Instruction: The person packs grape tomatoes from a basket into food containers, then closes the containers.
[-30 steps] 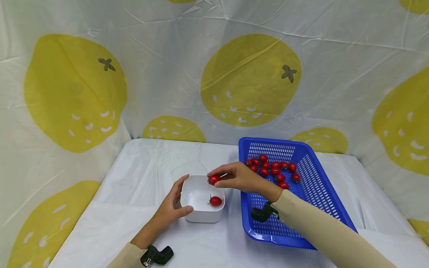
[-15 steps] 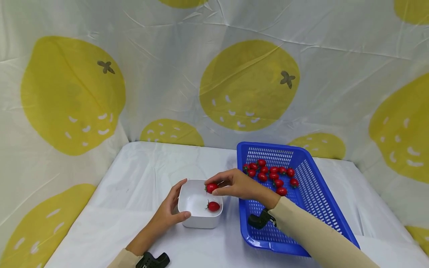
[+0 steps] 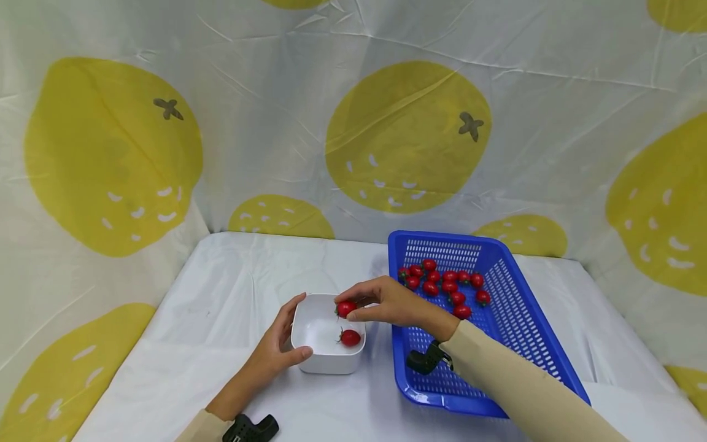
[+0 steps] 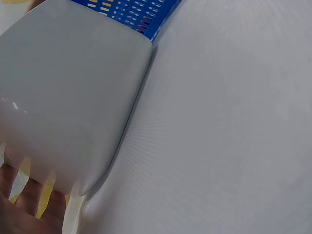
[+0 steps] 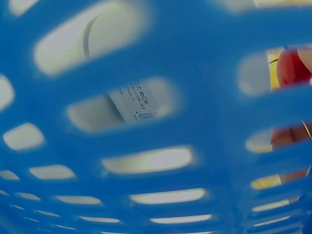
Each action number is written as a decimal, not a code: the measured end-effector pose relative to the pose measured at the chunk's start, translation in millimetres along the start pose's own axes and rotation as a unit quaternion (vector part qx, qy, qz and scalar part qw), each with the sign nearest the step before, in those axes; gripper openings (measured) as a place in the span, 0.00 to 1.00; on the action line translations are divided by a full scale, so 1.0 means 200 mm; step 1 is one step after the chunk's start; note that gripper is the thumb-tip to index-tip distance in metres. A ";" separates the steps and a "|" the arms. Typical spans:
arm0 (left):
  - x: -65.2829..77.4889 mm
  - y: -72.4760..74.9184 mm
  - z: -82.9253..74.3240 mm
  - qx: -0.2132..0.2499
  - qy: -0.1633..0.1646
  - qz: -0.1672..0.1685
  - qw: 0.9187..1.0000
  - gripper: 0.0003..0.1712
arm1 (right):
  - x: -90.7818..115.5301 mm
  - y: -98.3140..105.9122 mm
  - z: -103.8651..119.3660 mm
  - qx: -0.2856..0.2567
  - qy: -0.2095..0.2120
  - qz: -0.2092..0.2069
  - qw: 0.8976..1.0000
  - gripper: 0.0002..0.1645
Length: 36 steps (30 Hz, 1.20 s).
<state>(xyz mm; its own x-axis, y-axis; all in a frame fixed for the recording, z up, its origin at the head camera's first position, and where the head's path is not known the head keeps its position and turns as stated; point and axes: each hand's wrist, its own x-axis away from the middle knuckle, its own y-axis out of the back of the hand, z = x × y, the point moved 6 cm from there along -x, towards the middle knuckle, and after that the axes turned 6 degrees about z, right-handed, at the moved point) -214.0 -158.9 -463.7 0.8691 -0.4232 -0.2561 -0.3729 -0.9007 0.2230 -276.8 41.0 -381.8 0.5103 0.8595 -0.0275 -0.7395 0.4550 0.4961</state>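
A small white square container (image 3: 328,363) sits on the white-covered table. My left hand (image 3: 273,347) grips it from the left, thumb at the near rim and fingers along the far left side; the left wrist view shows those fingers against its smooth wall (image 4: 73,87). My right hand (image 3: 389,302) pinches a cherry tomato (image 3: 346,308) with a green stem over the container's far right part. A second cherry tomato (image 3: 350,337) lies inside on the right. In the right wrist view, the held tomato (image 5: 291,67) shows through a basket slot.
Close on the right stands a blue slotted basket (image 3: 544,334), with several cherry tomatoes (image 3: 449,286) toward its back; my right forearm crosses over it. Its wall fills most of the right wrist view. Behind the table hangs a lemon-print cloth (image 3: 259,123).
The right hand, still pinching the tomato, has come slightly lower and nearer the tomato in the container. The left hand keeps its grip. The head view has shifted a little.
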 end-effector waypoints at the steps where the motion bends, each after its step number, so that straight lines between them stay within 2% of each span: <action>1: 0.00 0.00 0.00 0.002 -0.002 0.001 1.000 0.50 | 0.00 0.00 0.00 -0.001 -0.001 -0.001 1.000 0.21; 9: 0.01 -0.01 -0.02 0.007 0.001 0.001 1.000 0.51 | 0.01 0.00 -0.01 -0.004 -0.015 -0.002 1.000 0.22; 15: 0.01 0.00 -0.01 0.004 -0.007 0.002 1.000 0.50 | 0.00 -0.01 0.00 -0.008 -0.014 0.000 1.000 0.22; 26: 0.00 0.00 0.01 0.000 -0.002 0.002 1.000 0.50 | 0.01 0.00 0.01 -0.011 -0.009 -0.005 1.000 0.22; 36: 0.00 0.00 0.01 0.001 -0.020 0.004 1.000 0.50 | 0.03 0.05 0.02 -0.042 -0.017 -0.020 0.999 0.22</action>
<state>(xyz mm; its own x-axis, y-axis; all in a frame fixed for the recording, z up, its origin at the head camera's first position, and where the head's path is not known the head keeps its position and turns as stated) -214.5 -159.2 -465.6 0.8524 -0.4337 -0.2920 -0.3803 -0.8976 0.2228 -280.5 49.3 -373.8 0.5543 0.8322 -0.0148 -0.7517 0.5081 0.4204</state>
